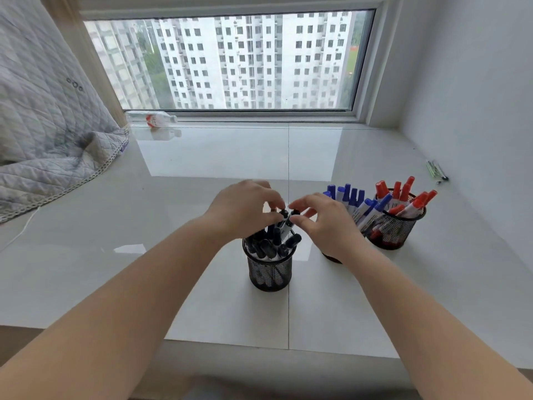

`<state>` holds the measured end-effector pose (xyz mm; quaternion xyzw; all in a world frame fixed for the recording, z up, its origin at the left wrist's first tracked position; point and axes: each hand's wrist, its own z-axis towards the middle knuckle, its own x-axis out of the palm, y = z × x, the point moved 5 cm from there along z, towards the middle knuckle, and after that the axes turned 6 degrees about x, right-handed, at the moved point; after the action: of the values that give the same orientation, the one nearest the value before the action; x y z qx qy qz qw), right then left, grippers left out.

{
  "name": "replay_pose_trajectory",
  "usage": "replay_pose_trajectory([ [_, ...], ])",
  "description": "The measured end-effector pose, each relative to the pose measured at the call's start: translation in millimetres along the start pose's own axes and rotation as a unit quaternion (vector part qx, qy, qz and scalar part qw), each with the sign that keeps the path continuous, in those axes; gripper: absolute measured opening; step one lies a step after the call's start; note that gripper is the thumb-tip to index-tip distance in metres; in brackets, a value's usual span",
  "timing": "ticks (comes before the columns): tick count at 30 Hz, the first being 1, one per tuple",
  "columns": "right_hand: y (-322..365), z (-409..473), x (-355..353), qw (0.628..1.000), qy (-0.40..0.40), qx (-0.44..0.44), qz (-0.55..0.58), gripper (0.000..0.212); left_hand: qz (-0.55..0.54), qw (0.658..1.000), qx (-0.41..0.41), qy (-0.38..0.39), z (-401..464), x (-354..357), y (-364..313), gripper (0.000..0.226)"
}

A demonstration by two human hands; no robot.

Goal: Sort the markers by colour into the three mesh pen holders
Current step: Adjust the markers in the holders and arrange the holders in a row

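- Head view: three mesh holders stand on the pale desk (202, 313) below a window. The black-marker holder (270, 272) is nearest; the blue-marker holder (331, 256) sits to its right, mostly hidden behind the right wrist, and the red-marker holder (393, 230) stands just beyond that, touching or nearly so.
- The left hand (245, 206) and right hand (323, 223) meet above the black-marker holder. The left thumb and fingertips are pinched on the caps of two black markers (287, 220), which lean with their lower ends down in the holder. The right hand's fingers are curled but spread, its thumb touching the same markers without a clear grip.
- The blue markers (353, 203) and red markers (403, 197) are in their own holders; one blue-capped marker leans across towards the red cluster, though I cannot tell which holder it stands in.
- Judged from this, sorting looks nearly done: the step in hand is seating the last black markers.
- The next move calls for letting the pair slide down between the crowded caps, then checking that stray blue one.
- A bottle (153, 119), a quilt (43, 125) and some loose pens (437, 170) lie well apart.
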<state>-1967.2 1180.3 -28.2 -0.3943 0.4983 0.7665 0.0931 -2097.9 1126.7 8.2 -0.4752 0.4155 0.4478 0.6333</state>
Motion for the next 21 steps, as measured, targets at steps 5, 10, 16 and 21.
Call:
replay_pose_trajectory([
  [5,2.7,6.9,5.3,0.998,0.054,0.018,-0.033,0.019,0.103,0.994,-0.014,0.032,16.1,1.6,-5.3,0.024],
  [10,-0.2,8.1,9.7,0.993,0.097,0.045,-0.056,0.015,0.067,0.996,-0.039,0.037,15.6,3.3,-3.5,0.023],
  [16,13.5,6.1,-32.5,0.99,-0.119,-0.029,0.069,0.015,-0.167,0.959,-0.103,-0.204,-2.1,-48.4,14.0,0.01],
  [21,12.4,-0.7,-54.0,0.942,-0.232,0.026,0.24,0.014,-0.333,0.844,-0.197,-0.371,-18.7,-71.4,44.0,0.015],
])
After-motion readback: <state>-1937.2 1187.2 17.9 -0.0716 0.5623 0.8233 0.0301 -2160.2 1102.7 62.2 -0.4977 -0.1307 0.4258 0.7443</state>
